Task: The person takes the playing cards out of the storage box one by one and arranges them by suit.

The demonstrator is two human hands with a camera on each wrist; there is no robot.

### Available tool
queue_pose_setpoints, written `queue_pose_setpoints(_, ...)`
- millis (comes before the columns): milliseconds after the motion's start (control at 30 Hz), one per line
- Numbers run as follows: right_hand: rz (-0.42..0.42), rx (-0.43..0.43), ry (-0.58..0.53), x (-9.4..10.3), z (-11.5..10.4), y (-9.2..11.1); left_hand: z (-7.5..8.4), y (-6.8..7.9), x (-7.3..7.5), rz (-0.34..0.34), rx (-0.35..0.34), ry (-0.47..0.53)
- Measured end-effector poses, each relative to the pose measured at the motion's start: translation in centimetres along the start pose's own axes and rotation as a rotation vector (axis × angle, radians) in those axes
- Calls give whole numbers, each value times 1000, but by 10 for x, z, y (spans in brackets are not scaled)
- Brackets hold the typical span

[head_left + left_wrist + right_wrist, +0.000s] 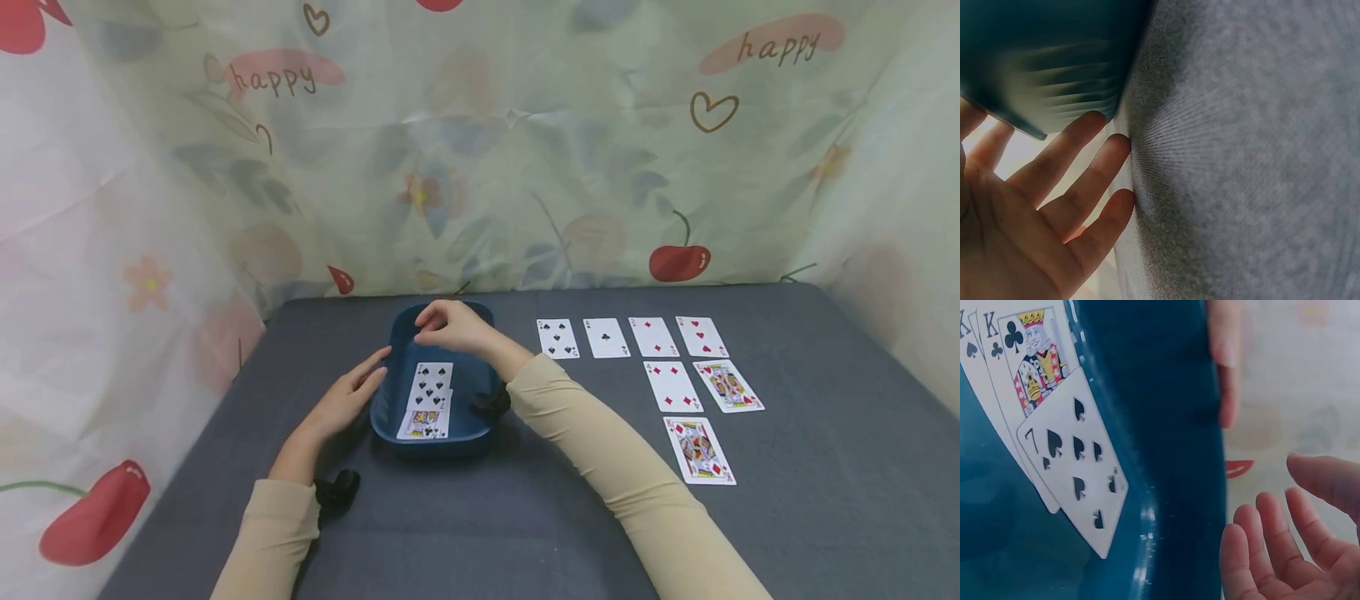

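A dark blue tray [442,448] stands left of the table's middle. My left hand [347,407] rests along its left side, fingers extended; in the left wrist view the fingertips [1094,122] reach the ribbed underside. Over the tray's far end my right hand [453,325] hovers with loosely bent fingers and nothing in them. Inside the tray lie a seven of spades [1079,456], a king of clubs [1038,353] partly under it, and a king of spades [972,356] mostly covered at the edge.
Right of the tray, face-up cards lie in rows: a spade card [558,338], an ace of clubs [607,337], a diamond card [653,337], a heart card [701,337], a four of diamonds [672,386] and two kings [728,385]. A patterned curtain [510,167] hangs behind the grey table.
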State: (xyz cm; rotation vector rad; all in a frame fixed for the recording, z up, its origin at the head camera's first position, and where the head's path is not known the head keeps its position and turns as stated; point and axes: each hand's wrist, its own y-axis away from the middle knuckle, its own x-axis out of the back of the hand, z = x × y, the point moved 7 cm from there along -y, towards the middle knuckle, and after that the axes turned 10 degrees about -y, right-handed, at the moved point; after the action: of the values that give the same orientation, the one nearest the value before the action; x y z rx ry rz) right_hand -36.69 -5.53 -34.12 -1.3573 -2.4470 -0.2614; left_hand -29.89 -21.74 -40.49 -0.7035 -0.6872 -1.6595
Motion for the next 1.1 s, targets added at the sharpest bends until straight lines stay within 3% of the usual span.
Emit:
queue_pose_setpoints(200, 20, -46, 68, -9, 11, -9, -1, 0, 0, 3, -4, -9)
queue_pose_setpoints(700, -42, -181, 256, -29, 38, -14, -1, 1, 0, 5, -12, 5)
queue_pose_setpoints(1100, -106, -233, 488, -35, 46, -13, -1, 2, 1, 18, -6, 2)
